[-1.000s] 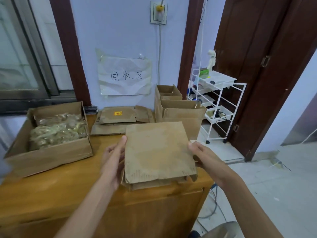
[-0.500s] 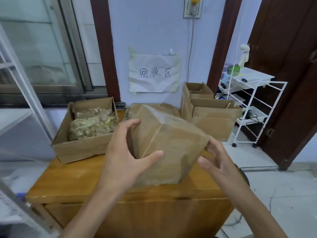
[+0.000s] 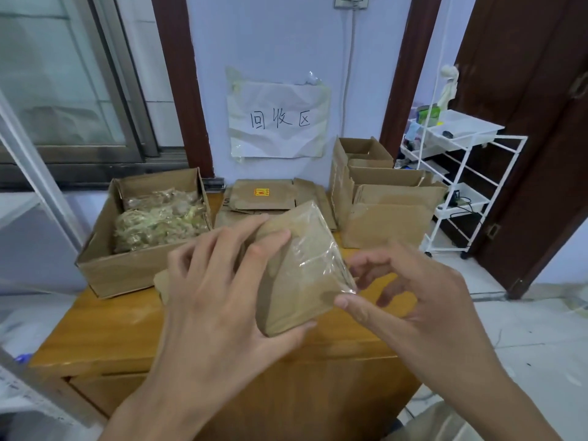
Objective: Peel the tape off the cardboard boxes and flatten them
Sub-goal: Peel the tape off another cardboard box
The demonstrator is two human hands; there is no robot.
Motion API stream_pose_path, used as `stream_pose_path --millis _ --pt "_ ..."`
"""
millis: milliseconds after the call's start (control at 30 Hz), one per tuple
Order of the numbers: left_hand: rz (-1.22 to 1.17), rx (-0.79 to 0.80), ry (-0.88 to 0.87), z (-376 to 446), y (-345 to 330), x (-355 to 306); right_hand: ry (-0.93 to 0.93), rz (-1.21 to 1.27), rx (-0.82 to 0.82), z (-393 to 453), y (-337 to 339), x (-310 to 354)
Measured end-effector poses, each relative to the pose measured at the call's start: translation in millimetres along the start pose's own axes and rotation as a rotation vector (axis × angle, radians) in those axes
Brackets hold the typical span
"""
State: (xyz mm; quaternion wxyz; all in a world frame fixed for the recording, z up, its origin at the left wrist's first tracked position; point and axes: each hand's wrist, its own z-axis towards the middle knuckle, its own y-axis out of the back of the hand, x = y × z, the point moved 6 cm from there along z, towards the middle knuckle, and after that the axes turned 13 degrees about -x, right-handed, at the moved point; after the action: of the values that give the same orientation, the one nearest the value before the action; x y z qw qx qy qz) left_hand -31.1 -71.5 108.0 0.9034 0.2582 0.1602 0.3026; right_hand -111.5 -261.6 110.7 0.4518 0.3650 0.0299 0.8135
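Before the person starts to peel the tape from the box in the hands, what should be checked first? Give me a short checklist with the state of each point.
1. Box held firmly: ok, the left hand grips it, fingers on top and thumb under.
2. Tape visible on the box: ok, a clear shiny strip runs over the upper face to the right corner.
3. Right hand at the tape end: ok, its thumb and fingers are at the right corner.
4. Tape edge already lifted: cannot tell.
5. Box lifted off the table: cannot tell.
6. Place for peeled tape: ok, the open box of tape scraps stands to the left.
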Motion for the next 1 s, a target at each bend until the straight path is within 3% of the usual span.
stream_pose_path --millis 133,300,400,500,667,1000 --pt "0.049 0.07 -0.043 -4.2 -2.5 -0.3 -0.022 -0.07 0.048 1.7 0.3 -4.2" --pt "0.12 0.108 -0.07 -2.8 -6.3 -7.3 0.311 -0.501 0.029 -3.7 0.7 6.2" --pt "0.151 0.135 -0.101 -0.8 -9.8 -16.0 0.388 -0.689 0.021 -10.4 -2.0 10.2" --pt "0.159 0.163 -0.126 -3.2 -14.3 -22.1 0.342 -0.704 0.066 -12.0 -4.7 7.2" --pt "0.168 0.197 -0.109 -6.1 -19.2 -21.8 0.082 -0.62 0.163 -10.5 -1.7 -9.6" --pt "0.188 0.263 -0.117 -14.2 -29.1 -22.5 0.142 -0.681 0.261 -17.3 -16.6 -23.4"
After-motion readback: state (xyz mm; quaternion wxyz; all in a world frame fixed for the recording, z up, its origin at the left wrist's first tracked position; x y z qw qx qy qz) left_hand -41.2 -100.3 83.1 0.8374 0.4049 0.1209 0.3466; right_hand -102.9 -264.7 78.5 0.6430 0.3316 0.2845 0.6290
